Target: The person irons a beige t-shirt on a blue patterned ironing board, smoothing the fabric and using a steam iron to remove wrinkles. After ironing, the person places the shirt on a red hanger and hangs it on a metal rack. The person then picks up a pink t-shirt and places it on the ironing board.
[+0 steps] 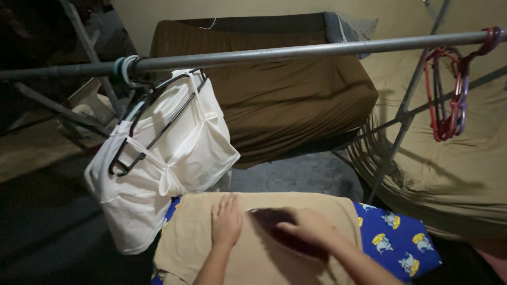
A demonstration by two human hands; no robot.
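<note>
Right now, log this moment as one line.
left hand: flat on beige cloth | right hand: gripping dark iron on cloth | white garments: hung on rail

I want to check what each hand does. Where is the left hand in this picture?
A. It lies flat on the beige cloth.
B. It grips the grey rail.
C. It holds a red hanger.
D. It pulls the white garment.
A: the left hand lies flat, fingers stretched, on the beige cloth, while the right hand holds a dark iron.

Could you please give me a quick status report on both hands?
Left hand flat on tan cloth. Right hand gripping dark iron, blurred. White garments on hanger hang close left.
</note>
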